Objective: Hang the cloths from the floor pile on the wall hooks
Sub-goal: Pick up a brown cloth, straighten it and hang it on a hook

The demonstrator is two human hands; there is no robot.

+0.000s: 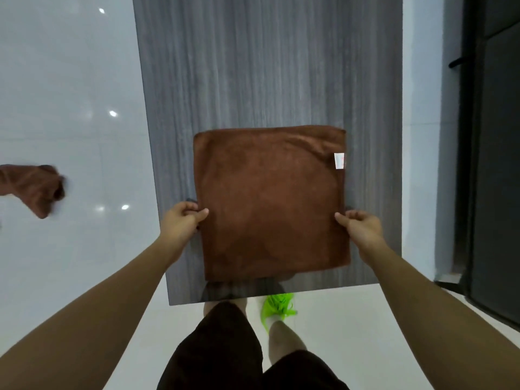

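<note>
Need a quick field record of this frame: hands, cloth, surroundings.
view: head camera, looking down
left hand: pinches the left edge of the brown cloth
right hand: pinches the cloth's right edge
cloth state: spread flat, square, against the grey wood-grain panel
label: small white tag near the cloth's upper right corner
second cloth: brown, bunched, at the far left on the white wall
hooks: dark bits behind each hand, unclear
floor: green item by the person's foot
</note>
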